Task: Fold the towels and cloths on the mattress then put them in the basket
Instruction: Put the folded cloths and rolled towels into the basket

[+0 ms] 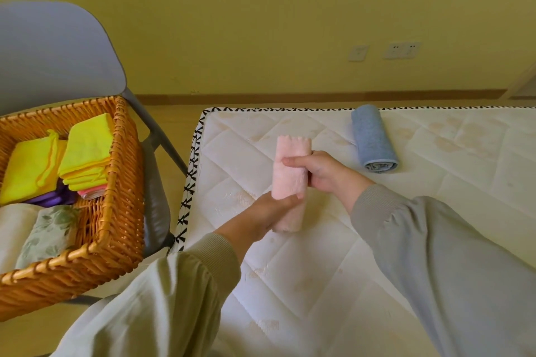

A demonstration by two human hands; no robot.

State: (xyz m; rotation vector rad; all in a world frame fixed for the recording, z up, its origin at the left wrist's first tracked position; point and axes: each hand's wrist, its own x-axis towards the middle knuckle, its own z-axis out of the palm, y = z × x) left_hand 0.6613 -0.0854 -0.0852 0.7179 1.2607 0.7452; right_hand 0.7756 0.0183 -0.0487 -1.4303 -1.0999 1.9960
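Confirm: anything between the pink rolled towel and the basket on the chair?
Nothing visible. The left hand and right hand grip the pink towel over the mattress. The basket sits to its left, open-topped, with only its wicker rim to clear. The blue towel lies to the right, off that path.

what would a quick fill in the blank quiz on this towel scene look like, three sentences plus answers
The left hand and right hand both grip a rolled towel coloured ____.
A second roll, coloured ____, lies on the mattress beyond the hands.
The basket sits on a grey ____.
Missing: pink; blue; chair.
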